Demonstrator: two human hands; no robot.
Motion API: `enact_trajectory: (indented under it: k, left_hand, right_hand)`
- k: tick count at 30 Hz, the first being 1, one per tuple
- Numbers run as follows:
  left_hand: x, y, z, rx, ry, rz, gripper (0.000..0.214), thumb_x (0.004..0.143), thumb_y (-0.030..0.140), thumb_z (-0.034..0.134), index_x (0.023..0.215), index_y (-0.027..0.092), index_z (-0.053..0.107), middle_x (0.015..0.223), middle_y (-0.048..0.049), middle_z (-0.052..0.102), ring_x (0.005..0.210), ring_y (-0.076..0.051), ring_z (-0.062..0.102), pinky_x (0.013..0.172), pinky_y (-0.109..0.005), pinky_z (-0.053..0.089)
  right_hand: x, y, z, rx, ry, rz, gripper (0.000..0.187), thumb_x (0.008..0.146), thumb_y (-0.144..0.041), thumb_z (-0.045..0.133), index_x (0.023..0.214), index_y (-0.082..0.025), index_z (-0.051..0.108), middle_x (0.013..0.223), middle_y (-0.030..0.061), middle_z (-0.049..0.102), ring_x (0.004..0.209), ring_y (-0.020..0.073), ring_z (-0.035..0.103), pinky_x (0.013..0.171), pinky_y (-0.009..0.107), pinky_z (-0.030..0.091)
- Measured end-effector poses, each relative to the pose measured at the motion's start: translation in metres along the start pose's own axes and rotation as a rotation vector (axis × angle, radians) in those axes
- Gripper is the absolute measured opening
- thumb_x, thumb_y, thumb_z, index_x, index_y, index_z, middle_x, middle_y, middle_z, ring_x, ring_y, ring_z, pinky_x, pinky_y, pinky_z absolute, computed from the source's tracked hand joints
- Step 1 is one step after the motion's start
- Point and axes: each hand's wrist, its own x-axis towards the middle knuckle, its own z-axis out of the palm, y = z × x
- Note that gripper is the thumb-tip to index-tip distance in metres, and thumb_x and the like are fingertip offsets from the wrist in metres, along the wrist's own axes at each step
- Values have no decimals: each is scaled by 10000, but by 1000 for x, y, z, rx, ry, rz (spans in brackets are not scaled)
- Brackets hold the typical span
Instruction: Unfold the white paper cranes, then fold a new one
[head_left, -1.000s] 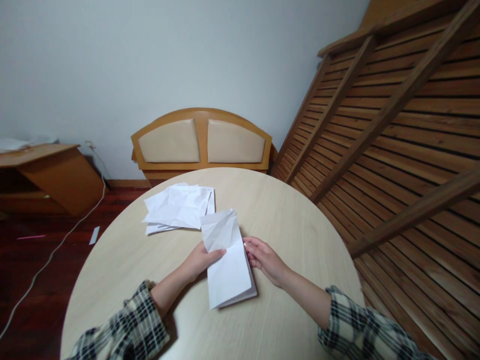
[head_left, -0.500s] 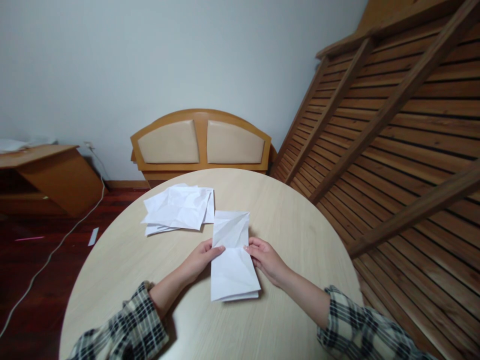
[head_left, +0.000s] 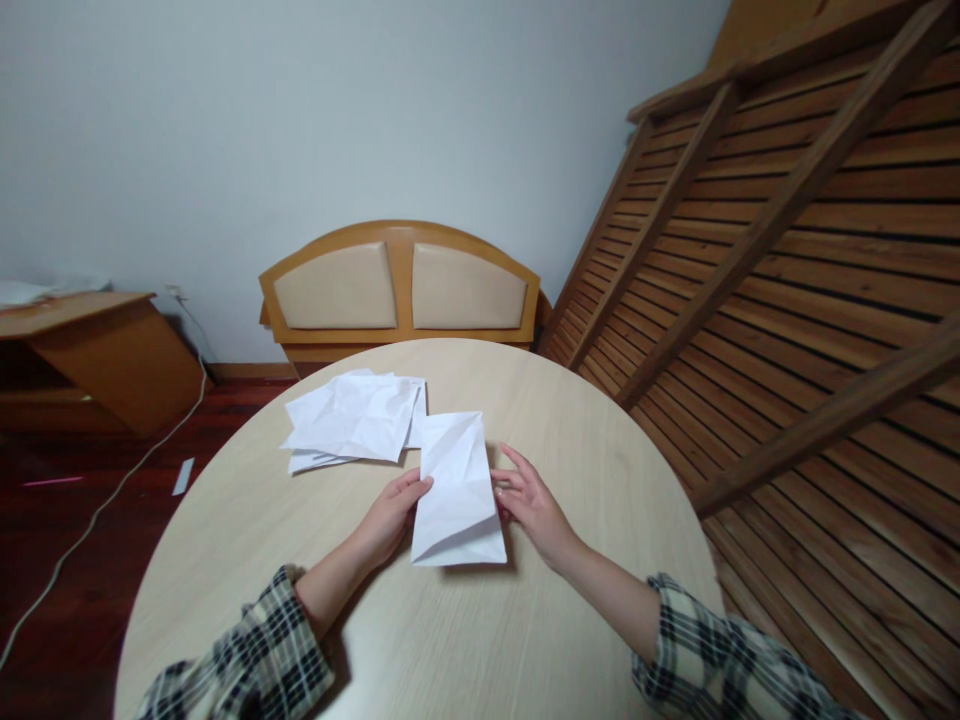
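A folded, creased sheet of white paper (head_left: pixel 459 490) is held just above the round table in front of me. My left hand (head_left: pixel 394 515) pinches its left edge, thumb on top and fingers underneath. At the paper's right edge, my right hand (head_left: pixel 536 510) has its fingers spread, the index finger lifted; some fingertips are close to or touching the edge, and I cannot tell which. A pile of creased white sheets (head_left: pixel 352 415) lies on the table to the left, beyond my left hand.
The pale round table (head_left: pixel 585 440) fills the middle. Behind it stands a padded headboard (head_left: pixel 401 290). Wooden slats (head_left: pixel 780 280) lean at the right. On the left are a wooden desk (head_left: pixel 105 350) and a white cable (head_left: pixel 112 510) along the floor.
The paper has shifted slightly up and left, and its visible folds look different. My right hand has loosened its pinch and spread its fingers. My left hand still grips the left edge.
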Motion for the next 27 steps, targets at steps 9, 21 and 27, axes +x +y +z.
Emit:
enact_trajectory:
  k: [9, 21, 27]
  left_hand:
    - [-2, 3, 3, -22, -53, -25, 422, 691, 357, 834, 1017, 109, 733, 943, -135, 771, 781, -215, 711, 698, -273, 516]
    - [0, -1, -2, -4, -108, -16, 407, 750, 348, 807, 1068, 107, 724, 953, -132, 762, 754, -174, 688, 705, -257, 512]
    - [1, -2, -2, 17, -87, -26, 385, 735, 411, 807, 972, 121, 720, 923, -106, 761, 759, -182, 679, 731, -269, 513]
  right_hand:
    - [-3, 3, 7, -79, -137, -141, 303, 732, -285, 768, 1034, -309, 764, 1234, 55, 639, 1114, 222, 638, 1009, 424, 484]
    - [0, -2, 2, -186, -135, -139, 180, 782, -373, 757, 944, -305, 794, 1139, 76, 707, 1052, 238, 669, 975, 457, 499]
    - [4, 2, -4, -282, -125, -194, 177, 816, -345, 709, 949, -267, 796, 1071, 86, 734, 980, 221, 674, 929, 416, 501]
